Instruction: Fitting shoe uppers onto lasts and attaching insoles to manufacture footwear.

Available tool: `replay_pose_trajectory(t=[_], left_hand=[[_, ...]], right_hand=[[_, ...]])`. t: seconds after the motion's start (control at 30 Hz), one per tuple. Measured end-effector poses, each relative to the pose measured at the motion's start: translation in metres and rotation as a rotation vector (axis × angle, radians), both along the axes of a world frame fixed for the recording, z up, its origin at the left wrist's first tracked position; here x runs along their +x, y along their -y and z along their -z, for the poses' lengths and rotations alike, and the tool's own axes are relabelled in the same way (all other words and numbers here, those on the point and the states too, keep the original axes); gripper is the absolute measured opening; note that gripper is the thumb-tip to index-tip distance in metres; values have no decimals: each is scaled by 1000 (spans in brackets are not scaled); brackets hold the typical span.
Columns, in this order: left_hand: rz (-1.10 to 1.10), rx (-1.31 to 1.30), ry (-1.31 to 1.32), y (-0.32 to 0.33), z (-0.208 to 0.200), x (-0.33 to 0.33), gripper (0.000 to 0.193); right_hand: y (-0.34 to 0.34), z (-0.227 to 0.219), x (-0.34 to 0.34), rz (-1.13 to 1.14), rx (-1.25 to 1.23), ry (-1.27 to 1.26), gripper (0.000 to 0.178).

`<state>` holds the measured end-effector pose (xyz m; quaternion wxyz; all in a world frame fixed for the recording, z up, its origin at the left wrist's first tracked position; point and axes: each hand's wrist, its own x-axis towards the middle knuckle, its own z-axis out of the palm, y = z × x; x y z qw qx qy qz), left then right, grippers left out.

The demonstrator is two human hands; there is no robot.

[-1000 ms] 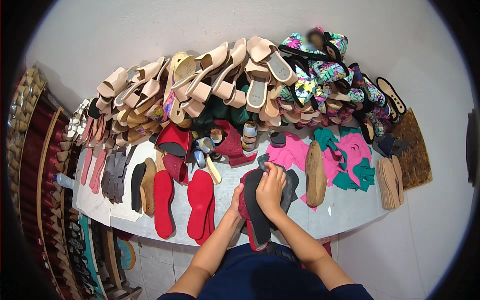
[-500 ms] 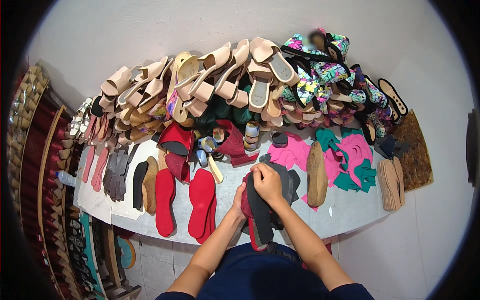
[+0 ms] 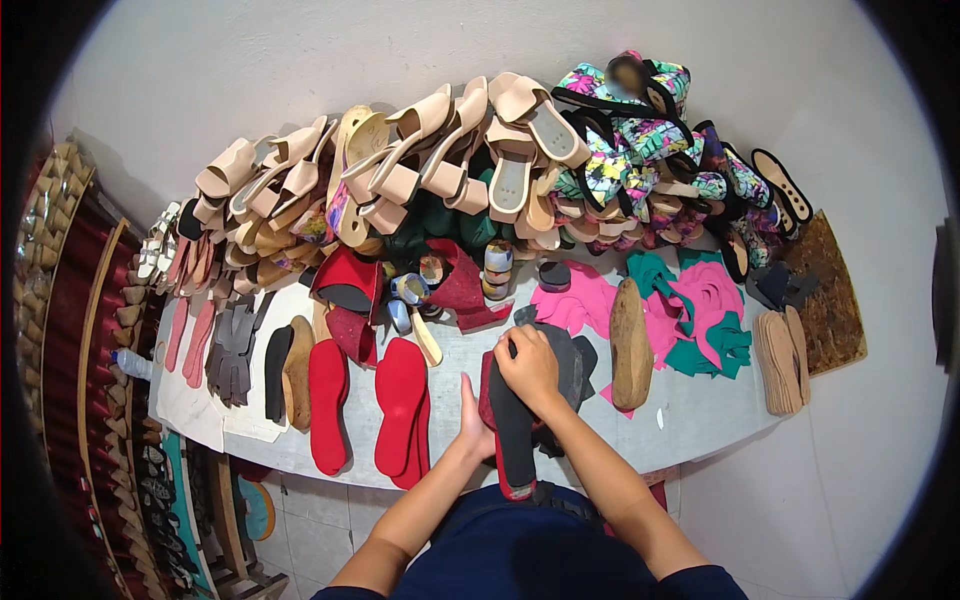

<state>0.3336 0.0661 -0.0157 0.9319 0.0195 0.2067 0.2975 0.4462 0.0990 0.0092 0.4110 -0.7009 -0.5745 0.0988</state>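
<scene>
A red shoe (image 3: 486, 392) with a long black sole (image 3: 516, 430) on its upward side is held in front of my body, its toe end away from me. My right hand (image 3: 530, 368) is closed over the far part of the sole, fingers curled. At the shoe's left side, my left hand (image 3: 474, 428) supports it with the thumb raised and apart; its other fingers are hidden behind the shoe. Dark grey pieces (image 3: 568, 368) lie behind and to the right of the shoe. Red insole shapes (image 3: 402, 408) and another red insole (image 3: 328, 405) rest to the left.
On the grey table (image 3: 690, 425) lie a wooden shoe last (image 3: 630, 345), pink scraps (image 3: 575, 305), green scraps (image 3: 715, 352) and stacked tan insoles (image 3: 776, 362). Beige sandals (image 3: 420, 120) and patterned sandals (image 3: 640, 140) pile along the wall. A shelf (image 3: 95, 330) of lasts stands left.
My left thumb has lifted off the shoe's edge and stands apart. My right hand has shifted slightly left on the sole, and the shoe's near end has moved slightly.
</scene>
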Motion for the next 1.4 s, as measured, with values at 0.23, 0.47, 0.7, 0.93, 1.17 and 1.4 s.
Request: replay_pose_trajectory(t=[0.23,0.47,0.7,0.93,1.17,1.4], left_hand=[[189,119,208,48,25,-12,73],[154,379,-322,43,-6,-5,40],[147,435,-408,44,-3,-10,35],[140,630,-524,47,2,-6,27],[94,836,-610,52,8,-8,35],[105,1028,-831,48,-9,-8,40]], right_hand=[[-2,5,8,64,-6,14,18],[-4,12,19,157,97,60,17],[-6,2,31,14,17,112,19],[-13,-12,33,41,-144,-126,50],[-20,-4,45,-83,-114,-557,72],[-15,-14,43,5,-35,-549,70]])
